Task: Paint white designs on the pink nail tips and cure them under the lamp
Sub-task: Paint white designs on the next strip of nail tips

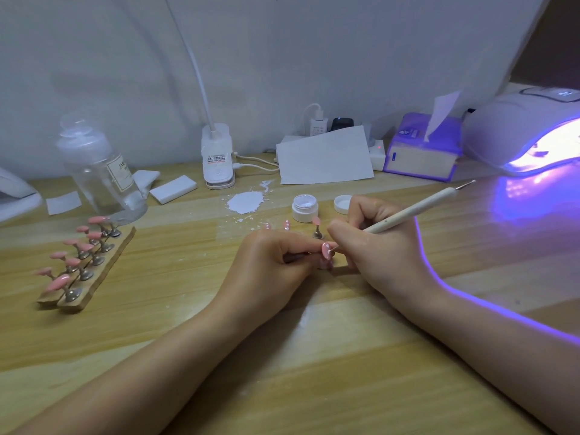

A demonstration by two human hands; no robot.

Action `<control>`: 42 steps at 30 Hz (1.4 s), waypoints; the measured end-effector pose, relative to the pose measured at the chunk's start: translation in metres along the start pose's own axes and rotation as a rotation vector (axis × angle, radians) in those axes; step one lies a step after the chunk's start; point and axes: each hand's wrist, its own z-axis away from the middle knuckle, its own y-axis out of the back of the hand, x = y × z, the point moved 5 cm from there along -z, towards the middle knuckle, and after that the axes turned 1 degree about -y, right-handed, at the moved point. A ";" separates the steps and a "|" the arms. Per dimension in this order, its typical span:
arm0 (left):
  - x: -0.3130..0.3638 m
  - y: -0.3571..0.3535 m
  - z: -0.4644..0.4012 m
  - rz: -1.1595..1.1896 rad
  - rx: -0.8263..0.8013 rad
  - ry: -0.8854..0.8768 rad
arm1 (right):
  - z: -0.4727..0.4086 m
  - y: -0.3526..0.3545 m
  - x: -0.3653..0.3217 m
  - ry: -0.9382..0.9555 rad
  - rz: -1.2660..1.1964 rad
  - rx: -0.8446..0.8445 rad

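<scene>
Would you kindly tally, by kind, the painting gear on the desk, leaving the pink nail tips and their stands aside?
Dotting tool: 1
White jar, open: 1
Jar lid, set aside: 1
Curing lamp, lit: 1
Total: 4

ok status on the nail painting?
Left hand pinches nail tip. Right hand grips dotting pen, tip at nail. Lamp lit, path unobstructed.

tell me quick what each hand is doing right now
Left hand: fingers pinch the small metal stand carrying a pink nail tip with white dots.
Right hand: grips the slim white dotting pen, its tip at that nail.
</scene>
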 end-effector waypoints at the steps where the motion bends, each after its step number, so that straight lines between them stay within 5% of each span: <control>1: 0.001 0.000 0.000 -0.005 0.001 -0.004 | 0.000 0.000 0.000 0.000 0.000 0.001; 42: 0.002 0.001 0.001 0.014 0.013 0.038 | 0.000 0.000 0.002 -0.004 0.012 0.003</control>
